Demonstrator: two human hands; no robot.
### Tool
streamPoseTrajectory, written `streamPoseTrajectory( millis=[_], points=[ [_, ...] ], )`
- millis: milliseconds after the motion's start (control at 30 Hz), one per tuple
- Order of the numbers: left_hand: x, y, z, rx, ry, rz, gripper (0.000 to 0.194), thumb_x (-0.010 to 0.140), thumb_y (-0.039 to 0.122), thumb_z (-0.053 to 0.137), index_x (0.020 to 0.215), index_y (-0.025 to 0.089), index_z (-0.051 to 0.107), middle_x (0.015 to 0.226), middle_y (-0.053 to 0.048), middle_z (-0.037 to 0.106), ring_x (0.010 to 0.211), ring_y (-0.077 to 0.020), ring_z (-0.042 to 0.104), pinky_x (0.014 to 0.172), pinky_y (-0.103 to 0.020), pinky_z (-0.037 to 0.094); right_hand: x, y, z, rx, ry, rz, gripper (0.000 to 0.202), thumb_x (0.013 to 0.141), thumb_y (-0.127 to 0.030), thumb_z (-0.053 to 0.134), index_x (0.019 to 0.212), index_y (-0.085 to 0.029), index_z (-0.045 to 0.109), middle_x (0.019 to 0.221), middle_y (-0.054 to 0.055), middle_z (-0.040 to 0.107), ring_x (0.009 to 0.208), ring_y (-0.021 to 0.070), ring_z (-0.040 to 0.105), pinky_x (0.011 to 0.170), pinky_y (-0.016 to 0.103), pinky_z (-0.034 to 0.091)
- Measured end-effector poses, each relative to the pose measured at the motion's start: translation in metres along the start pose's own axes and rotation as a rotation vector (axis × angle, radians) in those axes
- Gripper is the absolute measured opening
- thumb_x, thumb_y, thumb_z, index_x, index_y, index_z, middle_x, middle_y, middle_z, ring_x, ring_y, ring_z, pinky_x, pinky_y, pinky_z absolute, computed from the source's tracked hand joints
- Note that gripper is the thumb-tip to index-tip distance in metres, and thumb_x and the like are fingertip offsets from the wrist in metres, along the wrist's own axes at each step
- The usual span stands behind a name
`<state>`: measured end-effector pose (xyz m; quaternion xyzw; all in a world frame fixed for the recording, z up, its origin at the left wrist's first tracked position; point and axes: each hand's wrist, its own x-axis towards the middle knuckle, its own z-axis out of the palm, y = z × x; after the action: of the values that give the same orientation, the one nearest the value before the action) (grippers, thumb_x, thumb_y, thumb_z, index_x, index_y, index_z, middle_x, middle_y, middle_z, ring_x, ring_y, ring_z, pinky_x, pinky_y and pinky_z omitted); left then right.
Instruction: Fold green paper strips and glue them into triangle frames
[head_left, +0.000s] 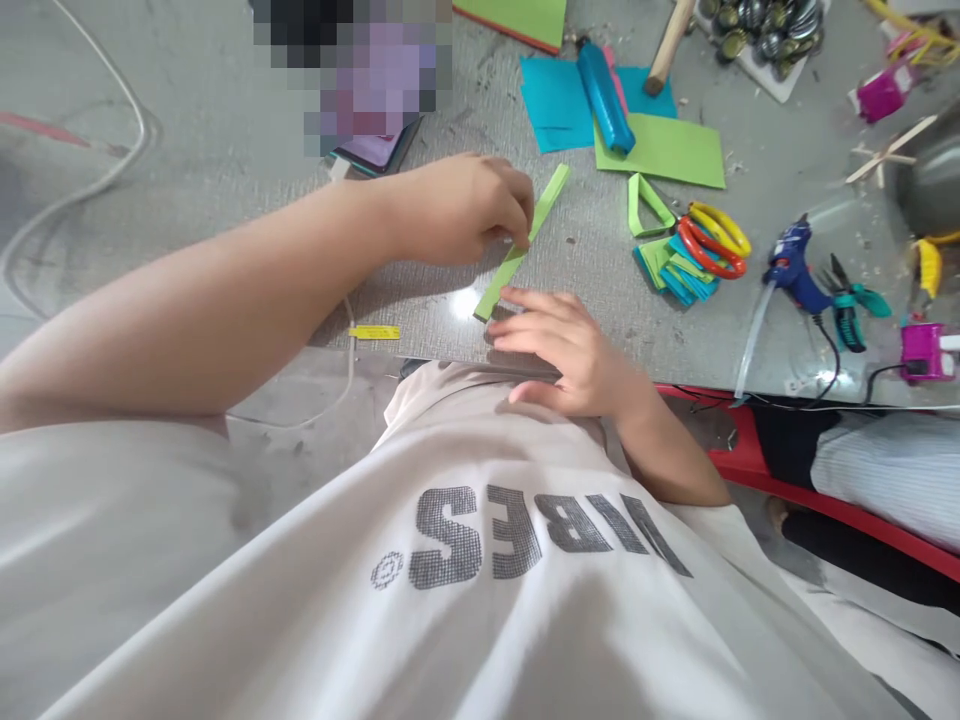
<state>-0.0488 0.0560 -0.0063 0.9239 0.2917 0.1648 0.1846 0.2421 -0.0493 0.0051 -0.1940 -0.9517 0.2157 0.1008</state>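
Touching, grip unclear, with curled left fingers (513,218) midway along a slim light-green paper strip (550,197), slanting away rightward, near end beside released right fingers (529,323).

Matt, seemingly paper, green strip (552,197)

Grey textured counter (427,310), specks of debris scattered over it. White cable (135,150) curving at left; green paper strip (553,194) slanting near front edge. Blue sheets (551,100) farther back, partly under green sheet (682,150). Glue gun (796,265) and pliers (849,310) over right.
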Motion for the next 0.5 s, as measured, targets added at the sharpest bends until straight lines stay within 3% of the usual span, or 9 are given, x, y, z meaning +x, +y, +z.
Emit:
streamPoseTrajectory(
  millis=[167, 267, 367, 500],
  points=[
    [0.001, -0.018, 0.006, -0.11, 0.059, 0.053, 0.044, 0.109, 0.037, 0.056, 0.124, 0.037, 0.097, 0.131, -0.007, 0.091, 0.12, -0.0307, 0.072, 0.118, -0.063, 0.06, -0.004, 0.003, 0.003, -0.176, 0.031, 0.186, 0.109, 0.117, -0.096, 0.036, 0.184, -0.013, 0.059, 0.189, 0.027, 0.06, 0.181, 0.0467, 0.053, 0.146, 0.071, 0.044],
    [0.001, -0.017, 0.004, -0.121, 0.045, 0.046, 0.044, 0.112, 0.041, 0.054, 0.125, 0.042, 0.097, 0.133, -0.005, 0.092, 0.12, -0.0301, 0.073, 0.121, -0.062, 0.059, -0.008, -0.007, 0.007, -0.242, 0.05, 0.251, 0.105, 0.119, -0.092, 0.034, 0.179, -0.011, 0.063, 0.185, 0.027, 0.064, 0.178, 0.0445, 0.056, 0.146, 0.066, 0.046],
    [0.0, -0.013, 0.001, -0.089, 0.024, 0.017, 0.049, 0.114, 0.042, 0.049, 0.126, 0.037, 0.096, 0.138, -0.006, 0.091, 0.122, -0.0297, 0.074, 0.122, -0.06, 0.058, -0.01, -0.018, 0.009, -0.293, 0.124, 0.296, 0.106, 0.12, -0.09, 0.027, 0.172, -0.008, 0.069, 0.178, 0.028, 0.071, 0.17, 0.0437, 0.062, 0.139, 0.06, 0.052],
    [-0.001, -0.014, 0.002, -0.09, 0.022, 0.028, 0.048, 0.115, 0.045, 0.049, 0.13, 0.042, 0.094, 0.14, -0.003, 0.092, 0.124, -0.0289, 0.073, 0.123, -0.058, 0.059, 0.004, -0.021, 0.01, -0.364, 0.14, 0.408, 0.116, 0.114, -0.099, 0.023, 0.173, -0.01, 0.069, 0.157, 0.029, 0.078, 0.139, 0.0457, 0.07, 0.116, 0.06, 0.058]
  ],
)
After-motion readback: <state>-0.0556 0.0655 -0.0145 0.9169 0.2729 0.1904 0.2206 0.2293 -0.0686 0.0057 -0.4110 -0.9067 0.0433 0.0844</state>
